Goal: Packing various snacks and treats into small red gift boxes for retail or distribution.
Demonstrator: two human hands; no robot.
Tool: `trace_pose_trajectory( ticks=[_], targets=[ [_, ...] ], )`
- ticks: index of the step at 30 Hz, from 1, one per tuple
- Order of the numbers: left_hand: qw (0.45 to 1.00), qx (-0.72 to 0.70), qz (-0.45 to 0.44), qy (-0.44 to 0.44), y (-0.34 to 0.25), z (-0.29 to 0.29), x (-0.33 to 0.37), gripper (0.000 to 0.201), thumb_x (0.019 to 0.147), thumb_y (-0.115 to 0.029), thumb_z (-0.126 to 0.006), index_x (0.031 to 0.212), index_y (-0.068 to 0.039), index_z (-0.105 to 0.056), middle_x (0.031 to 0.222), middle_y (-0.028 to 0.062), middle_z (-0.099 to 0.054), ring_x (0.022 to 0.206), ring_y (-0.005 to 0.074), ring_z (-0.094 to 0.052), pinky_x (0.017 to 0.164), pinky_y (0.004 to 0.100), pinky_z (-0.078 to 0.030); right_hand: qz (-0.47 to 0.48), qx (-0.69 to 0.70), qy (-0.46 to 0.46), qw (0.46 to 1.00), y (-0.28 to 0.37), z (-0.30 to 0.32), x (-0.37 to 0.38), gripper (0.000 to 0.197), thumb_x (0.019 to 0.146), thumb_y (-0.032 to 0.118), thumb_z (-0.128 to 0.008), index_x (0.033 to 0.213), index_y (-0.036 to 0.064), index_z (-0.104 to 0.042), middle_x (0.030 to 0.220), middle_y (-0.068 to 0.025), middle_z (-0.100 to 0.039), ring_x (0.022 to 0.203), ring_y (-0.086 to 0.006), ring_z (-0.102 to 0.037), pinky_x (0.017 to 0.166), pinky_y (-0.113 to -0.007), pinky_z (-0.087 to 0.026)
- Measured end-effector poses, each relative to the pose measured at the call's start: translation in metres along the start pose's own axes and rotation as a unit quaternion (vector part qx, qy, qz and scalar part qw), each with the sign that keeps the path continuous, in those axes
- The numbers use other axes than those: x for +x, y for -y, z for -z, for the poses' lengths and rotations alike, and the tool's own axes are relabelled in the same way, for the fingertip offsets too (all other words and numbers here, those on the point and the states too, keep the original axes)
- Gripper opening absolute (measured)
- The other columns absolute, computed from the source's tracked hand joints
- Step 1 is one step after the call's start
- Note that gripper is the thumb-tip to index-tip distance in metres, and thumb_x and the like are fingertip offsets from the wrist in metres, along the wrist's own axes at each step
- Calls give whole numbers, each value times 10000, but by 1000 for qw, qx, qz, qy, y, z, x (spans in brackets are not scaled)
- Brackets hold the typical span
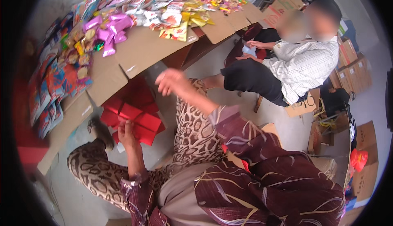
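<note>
Packaging (147, 121), red and made up of flat panels, is low down at the table's near edge, its darker back part reaching in under the table (141, 56). The left hand (129, 134) is at the packaging's side, below the table's near edge, with thumb and fingertips together on a red rim; how firmly they press, I cannot tell. The right hand (174, 84) is raised just out from the table's near edge, its fingers bent and slightly apart, nothing visible between them; blur softens their outline. Patterned trousers (196, 132) cover the person's legs on the near side of the table, and a shoe (100, 134) shows below the table's left part. Snack packets are heaped on the table: pink packets (116, 27) left of its middle, blue-and-red packets (63, 80) at its left end, white packets (170, 15) near its middle, yellow packets (196, 18) right of its middle, and small sweets (229, 1) toward its right end. To the right of the table a co-worker (305, 64) in a checked shirt sits with both hands at a pale item (249, 50), too small to make out. Cartons (356, 72) are stacked farther right, well apart from the table.
</note>
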State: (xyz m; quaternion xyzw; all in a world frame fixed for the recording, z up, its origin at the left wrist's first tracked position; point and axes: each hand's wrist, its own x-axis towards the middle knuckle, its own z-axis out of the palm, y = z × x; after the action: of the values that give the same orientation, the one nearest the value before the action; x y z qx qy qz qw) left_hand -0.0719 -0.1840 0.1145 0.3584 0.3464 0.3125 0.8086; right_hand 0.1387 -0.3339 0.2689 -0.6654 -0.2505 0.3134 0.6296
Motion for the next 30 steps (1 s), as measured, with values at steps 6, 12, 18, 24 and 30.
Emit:
trace_pose_trajectory(
  ticks=[6, 12, 18, 24, 30],
  targets=[
    [999, 19, -2, -39, 2, -11, -3, 176, 894, -133, -682, 1022, -64, -583, 940, 5, -637, 844, 91, -604, 749, 217, -474, -38, 77, -60, 994, -35, 12, -2, 302, 1002, 306, -498, 1027, 31, -619, 835, -59, -655, 708, -116, -616, 632, -245, -486],
    [996, 53, 20, -67, -8, -11, -18, 221, 892, -166, -694, 1070, -88, -587, 951, -13, -649, 854, 83, -600, 738, 219, -447, -285, 160, -95, 940, -126, -38, -40, 241, 992, 271, -505, 1023, 63, -623, 839, -37, -653, 680, -121, -617, 629, -240, -490],
    [998, 42, 12, -50, -16, -23, -20, 245, 896, -204, -693, 1087, -104, -575, 975, -10, -657, 910, 76, -599, 749, 228, -421, -213, 25, -23, 977, -126, -55, -41, 228, 996, 225, -486, 1060, 40, -603, 875, -39, -639, 712, -102, -600, 644, -232, -460],
    [998, 29, 21, -48, -18, -35, -17, 231, 897, -192, -686, 1069, -90, -570, 942, 9, -664, 885, 89, -595, 774, 259, -431, -214, 70, -61, 972, -134, -56, -37, 219, 976, 225, -511, 1024, 47, -629, 823, -46, -651, 633, -102, -592, 579, -231, -464],
    [1000, 6, 3, -14, -15, -39, -12, 211, 910, -171, -670, 1070, -75, -572, 865, 29, -659, 773, 88, -580, 710, 235, -430, -221, 28, -40, 974, -131, -61, -35, 223, 1002, 189, -470, 1081, 31, -605, 889, -59, -654, 697, -108, -606, 628, -235, -462]
  ],
)
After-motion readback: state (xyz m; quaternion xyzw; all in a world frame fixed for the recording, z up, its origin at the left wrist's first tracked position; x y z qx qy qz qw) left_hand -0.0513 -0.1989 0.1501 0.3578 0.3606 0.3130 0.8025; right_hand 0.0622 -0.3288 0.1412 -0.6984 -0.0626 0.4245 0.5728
